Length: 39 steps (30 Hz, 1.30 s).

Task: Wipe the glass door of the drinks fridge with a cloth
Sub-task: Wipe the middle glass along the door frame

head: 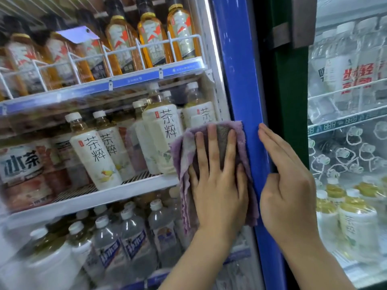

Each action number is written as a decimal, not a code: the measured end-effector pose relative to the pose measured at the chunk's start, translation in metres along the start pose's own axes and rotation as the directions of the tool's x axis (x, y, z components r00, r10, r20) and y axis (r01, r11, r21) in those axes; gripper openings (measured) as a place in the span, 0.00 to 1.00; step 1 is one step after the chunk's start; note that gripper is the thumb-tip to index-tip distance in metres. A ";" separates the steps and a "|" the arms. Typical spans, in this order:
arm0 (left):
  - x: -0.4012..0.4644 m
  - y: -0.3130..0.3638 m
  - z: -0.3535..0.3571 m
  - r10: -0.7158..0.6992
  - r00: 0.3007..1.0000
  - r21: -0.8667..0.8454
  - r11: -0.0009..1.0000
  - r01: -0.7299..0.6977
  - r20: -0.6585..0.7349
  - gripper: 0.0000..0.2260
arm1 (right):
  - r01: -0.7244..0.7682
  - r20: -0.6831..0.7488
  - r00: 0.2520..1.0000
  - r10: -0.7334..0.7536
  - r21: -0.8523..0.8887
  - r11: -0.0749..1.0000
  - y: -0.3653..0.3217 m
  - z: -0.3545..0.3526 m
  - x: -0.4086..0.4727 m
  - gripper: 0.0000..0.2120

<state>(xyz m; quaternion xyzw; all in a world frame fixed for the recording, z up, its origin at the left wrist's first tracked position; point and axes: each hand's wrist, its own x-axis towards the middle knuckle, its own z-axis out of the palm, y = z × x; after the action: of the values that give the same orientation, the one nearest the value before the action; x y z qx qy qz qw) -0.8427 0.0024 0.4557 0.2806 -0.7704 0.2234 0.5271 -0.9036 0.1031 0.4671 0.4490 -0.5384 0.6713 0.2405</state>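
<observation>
The glass door [100, 155] of the drinks fridge fills the left of the head view, framed on its right by a blue door edge [240, 80]. A folded purple cloth [184, 155] lies flat against the glass near that edge. My left hand [217, 181] presses on the cloth with fingers spread and pointing up. My right hand [287, 185] rests flat against the blue frame and the dark green post [289, 91] beside it, fingers together, holding nothing.
Behind the glass, shelves hold amber tea bottles [150, 38] above, white-labelled tea bottles [94, 155] in the middle and clear water bottles [129, 241] below. A second fridge door [347, 126] with more bottles stands to the right of the green post.
</observation>
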 end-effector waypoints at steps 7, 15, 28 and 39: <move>-0.021 -0.017 -0.035 0.082 0.992 -0.209 0.976 -0.060 0.100 0.32 | 0.066 -0.053 0.996 -0.072 -0.115 0.991 -0.001 0.000 -0.002 0.30; -0.028 -0.073 -0.075 0.209 0.970 -0.015 0.978 -0.209 0.123 0.21 | 0.237 -0.001 0.969 -0.246 -0.260 0.936 -0.008 0.060 -0.045 0.22; -0.124 -0.155 -0.129 0.056 0.919 0.067 0.994 -0.089 0.390 0.32 | 0.231 0.041 0.967 -0.252 -0.555 0.799 0.021 0.118 -0.043 0.34; -0.134 -0.192 -0.151 -0.124 0.911 0.147 0.987 0.071 0.393 0.33 | 0.437 0.269 0.899 -0.345 -0.513 0.739 0.005 0.160 -0.123 0.36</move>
<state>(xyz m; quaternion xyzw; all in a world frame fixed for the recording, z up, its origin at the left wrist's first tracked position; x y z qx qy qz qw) -0.5723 -0.0176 0.3916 0.3922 -0.8308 0.1843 0.3492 -0.7932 -0.0289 0.3616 0.5121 -0.6219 0.3799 0.4547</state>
